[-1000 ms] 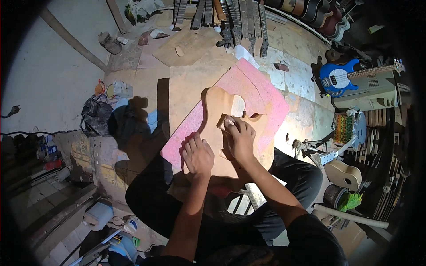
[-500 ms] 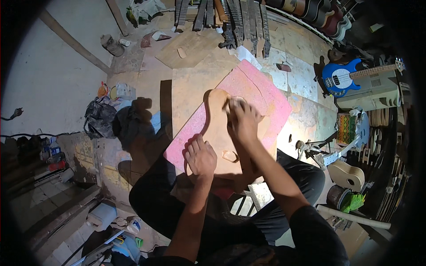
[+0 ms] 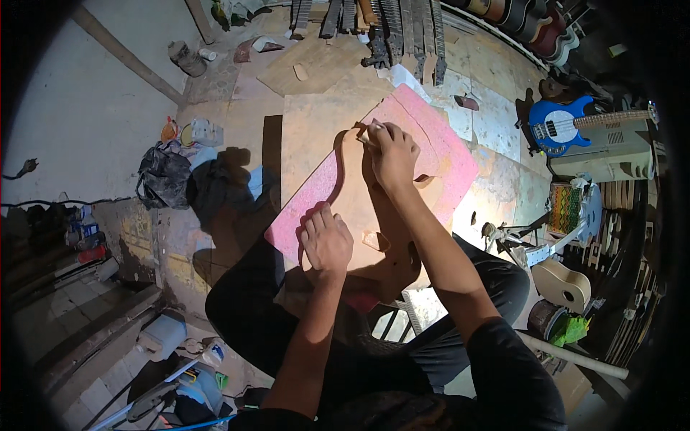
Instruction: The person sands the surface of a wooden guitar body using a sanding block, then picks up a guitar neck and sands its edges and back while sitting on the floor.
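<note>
An unpainted wooden guitar body (image 3: 353, 208) lies on a pink board (image 3: 438, 140) in front of me. My left hand (image 3: 327, 241) rests spread on the lower left of the body, steady against the wood. The fingers of my right hand (image 3: 393, 154) close round a small pale piece (image 3: 366, 136) that looks like folded sandpaper, pressed near the upper horn; my fingers hide most of it. Near the body's lower middle, a small curled tan scrap or cut-out (image 3: 374, 241) shows; I cannot tell which. My right arm's shadow darkens the right part of the wood.
A larger plywood sheet (image 3: 302, 151) lies beneath the pink board. Several guitar necks (image 3: 417, 36) lie at the far side. On the right are a blue bass guitar (image 3: 555, 126) and an acoustic guitar body (image 3: 560, 281). A black plastic bag (image 3: 162, 176) sits at left.
My right hand has moved up and slightly left along the wood toward the tip of the horn, still gripping the small piece. The left hand stays in place.
</note>
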Demonstrator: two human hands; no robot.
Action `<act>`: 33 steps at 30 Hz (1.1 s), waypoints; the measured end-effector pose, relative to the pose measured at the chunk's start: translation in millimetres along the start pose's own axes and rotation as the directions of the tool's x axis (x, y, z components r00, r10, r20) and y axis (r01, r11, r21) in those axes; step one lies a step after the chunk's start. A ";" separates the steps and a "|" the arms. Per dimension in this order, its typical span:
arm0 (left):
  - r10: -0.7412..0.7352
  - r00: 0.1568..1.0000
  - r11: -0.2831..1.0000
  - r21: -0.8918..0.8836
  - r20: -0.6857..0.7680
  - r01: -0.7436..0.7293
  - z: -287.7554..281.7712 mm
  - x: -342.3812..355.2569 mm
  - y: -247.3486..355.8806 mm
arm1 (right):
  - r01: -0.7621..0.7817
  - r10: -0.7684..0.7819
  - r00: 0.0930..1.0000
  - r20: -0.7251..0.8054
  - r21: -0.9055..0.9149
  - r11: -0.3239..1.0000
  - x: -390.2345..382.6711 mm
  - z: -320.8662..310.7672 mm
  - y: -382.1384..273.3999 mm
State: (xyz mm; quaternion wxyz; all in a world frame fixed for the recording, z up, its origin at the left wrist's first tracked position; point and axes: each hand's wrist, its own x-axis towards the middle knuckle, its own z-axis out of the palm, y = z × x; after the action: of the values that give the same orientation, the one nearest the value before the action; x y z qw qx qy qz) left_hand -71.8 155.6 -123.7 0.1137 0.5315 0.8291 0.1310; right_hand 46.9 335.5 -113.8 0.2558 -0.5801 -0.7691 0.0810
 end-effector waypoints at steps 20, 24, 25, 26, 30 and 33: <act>-0.013 1.000 0.999 0.049 -0.006 0.013 -0.7 -0.2 -8.0 | 0.192 -0.195 0.981 0.007 0.138 0.972 -12.9 16.8 -42.2; -0.012 1.000 1.000 0.015 -0.005 0.012 -1.9 -1.7 -0.6 | 0.129 -0.131 0.990 0.054 0.035 0.991 21.1 23.0 -41.5; -0.021 1.000 1.000 0.013 0.002 0.021 -1.3 -1.5 -3.5 | 0.133 -0.137 0.990 0.040 0.074 0.988 2.2 17.1 -45.5; -0.024 1.000 0.999 0.036 -0.010 0.025 -1.5 -1.6 -11.2 | 0.143 -0.147 0.989 0.024 0.125 0.982 -17.3 12.2 -54.2; -0.027 0.999 0.999 0.045 -0.018 0.027 -3.1 -3.4 -15.9 | 0.209 -0.218 0.972 0.092 0.104 0.972 -41.4 3.6 -53.8; 0.002 1.000 1.000 -0.010 -0.011 -0.002 -2.4 0.5 -0.5 | 0.173 -0.174 0.984 0.030 0.049 0.984 23.0 23.2 -37.8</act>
State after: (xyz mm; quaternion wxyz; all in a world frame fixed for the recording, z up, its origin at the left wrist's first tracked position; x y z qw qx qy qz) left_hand -73.2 155.7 -121.7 0.1115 0.5311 0.8285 0.1381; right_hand -1.0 349.1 -110.8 0.2618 -0.5034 -0.8189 0.0860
